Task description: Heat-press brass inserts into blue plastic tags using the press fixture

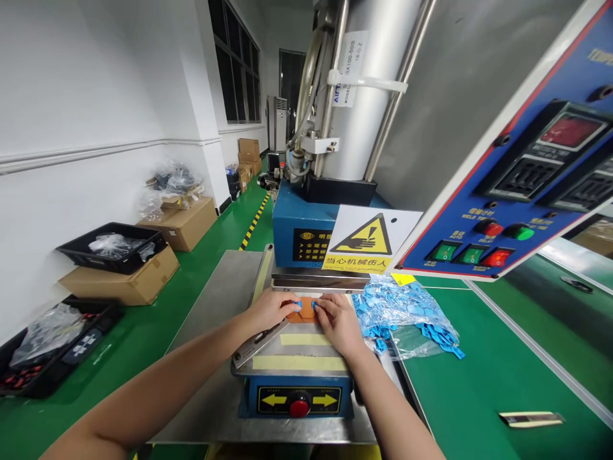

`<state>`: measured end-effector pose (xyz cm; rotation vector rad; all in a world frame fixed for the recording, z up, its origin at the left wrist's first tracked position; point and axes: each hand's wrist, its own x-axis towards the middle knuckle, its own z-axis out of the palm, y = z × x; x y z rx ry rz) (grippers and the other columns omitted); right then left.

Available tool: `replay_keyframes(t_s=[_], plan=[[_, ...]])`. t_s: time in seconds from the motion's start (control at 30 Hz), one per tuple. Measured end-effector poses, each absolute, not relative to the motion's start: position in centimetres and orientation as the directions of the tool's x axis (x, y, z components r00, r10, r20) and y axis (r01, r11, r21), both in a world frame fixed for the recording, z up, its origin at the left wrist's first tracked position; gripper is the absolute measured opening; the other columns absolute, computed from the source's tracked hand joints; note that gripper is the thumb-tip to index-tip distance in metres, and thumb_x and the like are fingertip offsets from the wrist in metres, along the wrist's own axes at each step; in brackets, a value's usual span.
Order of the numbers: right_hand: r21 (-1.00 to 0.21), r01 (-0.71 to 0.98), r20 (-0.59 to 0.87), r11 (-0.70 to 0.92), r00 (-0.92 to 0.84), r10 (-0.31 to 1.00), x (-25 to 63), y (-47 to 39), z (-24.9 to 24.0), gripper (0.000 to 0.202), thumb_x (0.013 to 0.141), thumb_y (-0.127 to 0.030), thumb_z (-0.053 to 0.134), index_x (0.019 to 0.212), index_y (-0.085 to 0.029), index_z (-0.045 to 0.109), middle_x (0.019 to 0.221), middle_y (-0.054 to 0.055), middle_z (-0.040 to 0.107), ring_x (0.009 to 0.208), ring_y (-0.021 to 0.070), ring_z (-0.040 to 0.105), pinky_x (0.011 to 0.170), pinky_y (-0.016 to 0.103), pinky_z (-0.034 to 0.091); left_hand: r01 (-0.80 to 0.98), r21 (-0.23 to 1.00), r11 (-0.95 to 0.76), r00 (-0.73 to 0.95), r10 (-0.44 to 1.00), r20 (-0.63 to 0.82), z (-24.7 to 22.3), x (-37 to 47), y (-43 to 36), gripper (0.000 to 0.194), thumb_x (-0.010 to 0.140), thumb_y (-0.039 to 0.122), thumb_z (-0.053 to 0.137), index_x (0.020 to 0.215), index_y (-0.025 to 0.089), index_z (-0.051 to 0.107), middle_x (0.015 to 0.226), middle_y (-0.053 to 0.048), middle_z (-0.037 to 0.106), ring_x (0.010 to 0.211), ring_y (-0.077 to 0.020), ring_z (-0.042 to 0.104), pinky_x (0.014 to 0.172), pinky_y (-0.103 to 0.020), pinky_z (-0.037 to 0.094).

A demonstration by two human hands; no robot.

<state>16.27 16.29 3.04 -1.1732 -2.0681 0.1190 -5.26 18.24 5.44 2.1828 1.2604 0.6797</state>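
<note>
Far left, near side: a black crate point(103, 327) holding a clear plastic bag and small red and dark parts. Beyond it, a black tray point(115, 262) on a cardboard box point(138, 284), with more plastic inside.

Centre: your left hand point(272, 310) is nearly closed, thumb and fingertips pinching the left blue piece point(299, 305) at the left end of an orange plate point(307, 310). The plate lies on the press bed, just on the near side of the horizontal metal bar point(320, 282) under the blue press head point(282, 223). Your right hand point(341, 322) is nearly closed too, fingers curled, pinching the right blue piece point(314, 306) at the plate's right end (both pieces are mostly hidden by your fingertips). On your side of the bed, a red button point(299, 407) sits between two yellow arrows.

Right: a clear bag point(407, 306) of blue parts, some spilling out at its near side, beside the press. Above it, the tilted blue control panel point(550, 83), with green and red switches. Near right, a slim cream-and-dark tool point(531, 419) on the green surface.
</note>
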Motion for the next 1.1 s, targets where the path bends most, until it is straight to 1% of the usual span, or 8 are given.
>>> replay_keyframes(t_s=[0.2,0.33,0.53,0.63,0.73,0.8,0.97,1.1], plan=[[-0.308,0.764,0.521,0.567,-0.363,0.772,16.00,16.24,3.60,0.025,0.091,-0.025,0.047,0.104,-0.023,0.068,0.096,0.009,0.065,0.090,0.0229,0.056,0.078,0.037,0.049,0.715,0.508,-0.480,0.468,0.869,0.162,6.10,-5.24,18.00,0.026,0.087,0.037,0.049,0.099,0.026,0.071,0.093,-0.002,0.073,0.086,-0.0210,0.064,0.075,-0.029,0.044],[-0.287,0.781,0.513,0.554,-0.363,0.778,15.75,16.05,3.76,0.026,0.091,-0.024,0.045,0.105,-0.022,0.068,0.096,0.010,0.064,0.090,0.0232,0.056,0.078,0.038,0.049,0.747,0.434,-0.504,0.477,0.861,0.177,5.79,-4.81,17.97,0.026,0.088,0.035,0.049,0.097,0.022,0.070,0.091,-0.006,0.071,0.082,-0.0222,0.064,0.076,-0.030,0.045],[-0.413,0.712,0.543,0.568,-0.308,0.781,15.93,15.95,3.37,0.025,0.091,-0.023,0.046,0.106,-0.021,0.066,0.097,0.008,0.063,0.094,0.0226,0.055,0.082,0.037,0.049,0.693,0.477,-0.540,0.505,0.836,0.213,5.73,-4.93,17.91,0.026,0.089,0.033,0.048,0.099,0.022,0.070,0.098,-0.006,0.070,0.088,-0.0221,0.064,0.082,-0.031,0.046],[-0.460,0.677,0.571,0.575,-0.270,0.775,16.22,16.07,3.08,0.028,0.089,-0.020,0.045,0.111,-0.020,0.064,0.097,0.008,0.063,0.094,0.0224,0.055,0.083,0.038,0.049,0.695,0.503,-0.514,0.493,0.850,0.187,6.20,-5.21,17.63,0.028,0.087,0.031,0.052,0.108,0.023,0.067,0.105,-0.005,0.070,0.094,-0.0226,0.064,0.083,-0.031,0.047],[-0.451,0.679,0.574,0.580,-0.276,0.771,16.29,16.07,3.10,0.032,0.086,-0.013,0.045,0.110,-0.021,0.064,0.098,0.008,0.063,0.094,0.0224,0.055,0.083,0.039,0.049,0.679,0.553,-0.482,0.467,0.865,0.181,6.31,-5.40,17.41,0.034,0.085,0.031,0.056,0.117,0.024,0.063,0.109,-0.005,0.070,0.097,-0.0229,0.064,0.083,-0.031,0.047],[-0.424,0.695,0.561,0.580,-0.301,0.771,16.18,16.00,3.27,0.034,0.082,-0.009,0.046,0.106,-0.022,0.066,0.098,0.008,0.063,0.093,0.0226,0.055,0.081,0.039,0.050,0.659,0.571,-0.489,0.470,0.861,0.194,6.19,-5.39,17.41,0.029,0.086,0.030,0.053,0.111,0.024,0.066,0.108,-0.003,0.070,0.097,-0.0217,0.064,0.084,-0.031,0.046],[-0.360,0.733,0.550,0.577,-0.333,0.766,15.89,16.03,3.46,0.038,0.079,-0.004,0.045,0.104,-0.021,0.068,0.096,0.008,0.064,0.091,0.0230,0.055,0.077,0.038,0.051,0.735,0.523,-0.432,0.416,0.896,0.156,6.02,-5.02,17.69,0.024,0.085,0.031,0.053,0.100,0.026,0.071,0.104,-0.003,0.072,0.092,-0.0233,0.065,0.078,-0.031,0.047],[-0.380,0.719,0.566,0.582,-0.317,0.761,15.79,16.41,3.08,0.038,0.079,-0.004,0.045,0.100,-0.022,0.070,0.093,0.008,0.065,0.089,0.0222,0.056,0.077,0.036,0.052,0.755,0.507,-0.416,0.401,0.904,0.146,6.22,-4.78,17.79,0.023,0.084,0.030,0.054,0.098,0.027,0.072,0.096,-0.002,0.073,0.085,-0.0223,0.065,0.074,-0.030,0.046]])
